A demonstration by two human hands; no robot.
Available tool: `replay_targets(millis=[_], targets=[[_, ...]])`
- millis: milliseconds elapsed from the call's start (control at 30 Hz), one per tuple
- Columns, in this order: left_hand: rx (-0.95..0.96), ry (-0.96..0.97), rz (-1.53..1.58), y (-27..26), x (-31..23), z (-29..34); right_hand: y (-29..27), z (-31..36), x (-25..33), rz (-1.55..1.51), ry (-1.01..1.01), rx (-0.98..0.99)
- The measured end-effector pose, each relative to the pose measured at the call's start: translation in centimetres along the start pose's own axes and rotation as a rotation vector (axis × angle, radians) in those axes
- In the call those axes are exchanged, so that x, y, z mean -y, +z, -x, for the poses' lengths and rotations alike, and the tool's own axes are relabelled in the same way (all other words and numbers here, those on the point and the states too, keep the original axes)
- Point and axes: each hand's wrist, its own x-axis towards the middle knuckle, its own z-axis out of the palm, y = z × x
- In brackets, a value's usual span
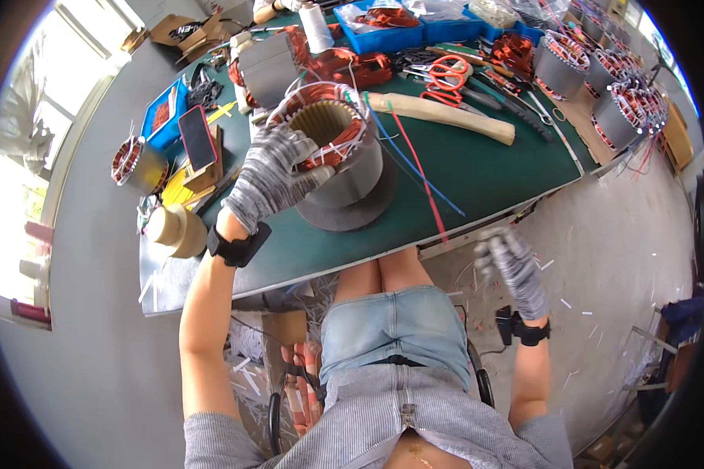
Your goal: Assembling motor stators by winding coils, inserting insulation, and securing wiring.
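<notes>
A motor stator [348,168] stands on a dark round base [348,209] near the table's front edge. It has a grey metal shell, copper windings laced with white cord, and a yellowish slotted bore. My left hand [270,172], in a grey knitted glove, grips its near left rim, with fingers over the windings. A blue lead [426,181] and a red lead [416,160] run from the stator toward the front right. Off the table's edge at the right, my right hand [512,266] is raised with its gloved fingers curled together. They are blurred, and what they hold cannot be made out.
Beyond the stator lies a pale wooden mallet-like bar [446,116], with red-handled scissors [448,78] behind it. Several finished stators [562,66] crowd the right. Blue bins [379,31] stand at the back. A phone [198,137] and a cream spool [176,229] are at left.
</notes>
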Motion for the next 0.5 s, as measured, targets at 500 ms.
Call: replay_targets(millis=[500], targets=[[0.135, 0.027, 0.103, -0.5, 1.0, 1.0, 6.0, -18.9, 3.9, 0.582, -0.895, 0.328]])
